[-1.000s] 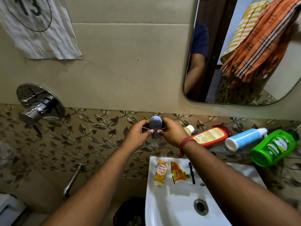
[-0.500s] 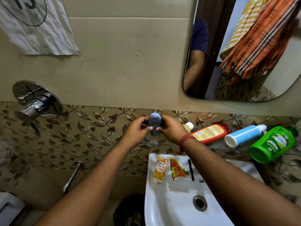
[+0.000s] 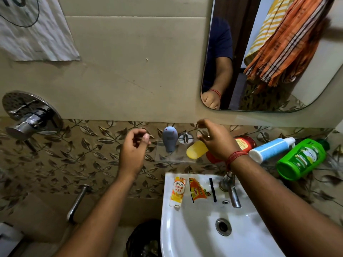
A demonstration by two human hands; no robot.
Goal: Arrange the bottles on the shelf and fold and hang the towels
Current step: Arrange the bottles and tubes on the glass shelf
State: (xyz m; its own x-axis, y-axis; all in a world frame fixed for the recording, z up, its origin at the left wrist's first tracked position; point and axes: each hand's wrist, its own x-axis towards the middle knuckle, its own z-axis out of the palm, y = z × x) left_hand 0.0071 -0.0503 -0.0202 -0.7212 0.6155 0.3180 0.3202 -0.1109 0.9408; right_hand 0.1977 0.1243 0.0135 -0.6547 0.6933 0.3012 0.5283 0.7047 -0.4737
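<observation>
Left hand: the left hand (image 3: 134, 145) hangs in the air just left of the grey bottle (image 3: 169, 138), fingers loosely curled, thumb near the fingertips, holding nothing.
Right hand: the right hand (image 3: 213, 140) is raised over the glass shelf (image 3: 167, 155), fingers relaxed and slightly bent, gripping nothing; it hides part of the yellow bottle (image 3: 195, 150).
Grey bottle: upright at the left end of the shelf, clear of both hands.
Other bottles: the yellow one, a red bottle (image 3: 245, 143), a blue-and-white bottle (image 3: 271, 149) and a green bottle (image 3: 300, 158) lie on their sides along the shelf.
Towels: an orange striped towel (image 3: 289, 39) and a yellow striped towel (image 3: 267, 28) show hanging in the mirror (image 3: 315, 75).
</observation>
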